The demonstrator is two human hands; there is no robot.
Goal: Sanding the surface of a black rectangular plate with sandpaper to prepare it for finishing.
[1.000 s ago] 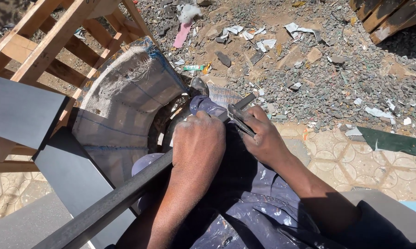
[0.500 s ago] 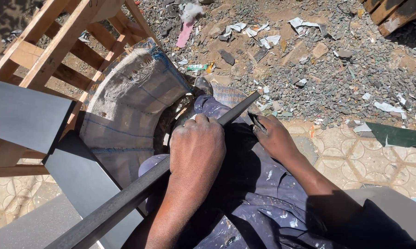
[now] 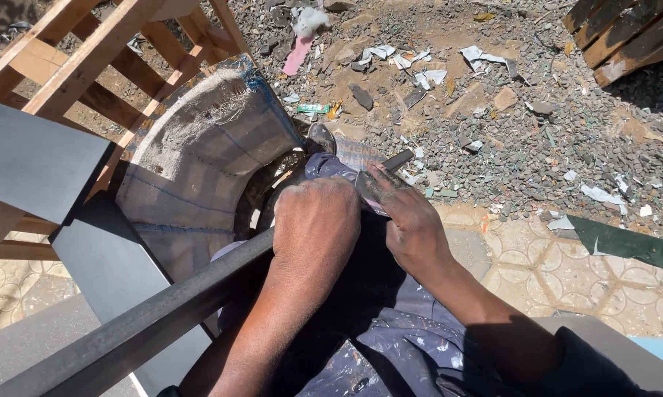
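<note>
A long dark bar (image 3: 162,316) lies slantwise across my lap, its far end (image 3: 399,159) pointing at the gravel. My left hand (image 3: 317,220) is closed over the bar near the middle of the view, knuckles up. Just right of it, my right hand (image 3: 412,224) pinches a small grey abrasive sheet (image 3: 370,190) and presses it on the bar close to the far end. My legs are in paint-spattered dark blue trousers (image 3: 390,338); one shoe (image 3: 320,137) shows beyond the hands.
A woven sack (image 3: 199,154) drapes over a round tyre-like thing on my left. Behind it stands a bare wooden frame (image 3: 74,66), with grey panels (image 3: 30,162) leaning nearer. Litter-strewn gravel (image 3: 493,110) lies ahead, a pallet (image 3: 625,37) far right, a green sheet (image 3: 625,246) on patterned tiles (image 3: 537,268).
My right hand slid off to the right of the bar's end, then came back onto it with the grey sheet. The left hand kept its grip.
</note>
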